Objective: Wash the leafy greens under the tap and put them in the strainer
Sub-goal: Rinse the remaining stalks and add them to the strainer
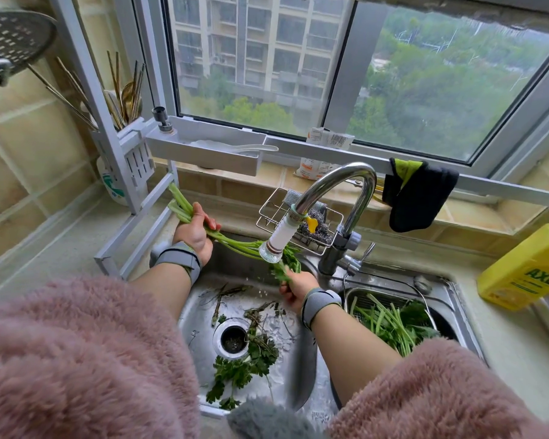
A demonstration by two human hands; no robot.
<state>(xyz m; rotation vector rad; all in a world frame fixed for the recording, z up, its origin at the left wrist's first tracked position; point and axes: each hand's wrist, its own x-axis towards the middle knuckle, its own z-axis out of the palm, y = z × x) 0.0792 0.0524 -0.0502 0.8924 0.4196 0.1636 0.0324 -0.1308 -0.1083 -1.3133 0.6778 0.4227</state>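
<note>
The left hand (194, 231) grips the stalk ends of a bunch of leafy greens (235, 243), and the right hand (297, 288) pinches its leafy tips, stretching the bunch under the tap (336, 185) nozzle over the sink (301, 369). Washed greens already lie in the strainer (390, 294) to the right. Scraps surround the drain (233, 339). A yellow bottle (526, 267) on the counter reads "AXE".

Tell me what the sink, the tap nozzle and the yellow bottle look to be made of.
Sink: likely stainless steel, brushed grey with soft reflections.
Tap nozzle: seems plastic, a matte white body with a clear tip; the tap above it is mirror-bright chromed metal.
Yellow bottle: probably plastic, opaque and slightly glossy, with moulded rounded edges.
</note>
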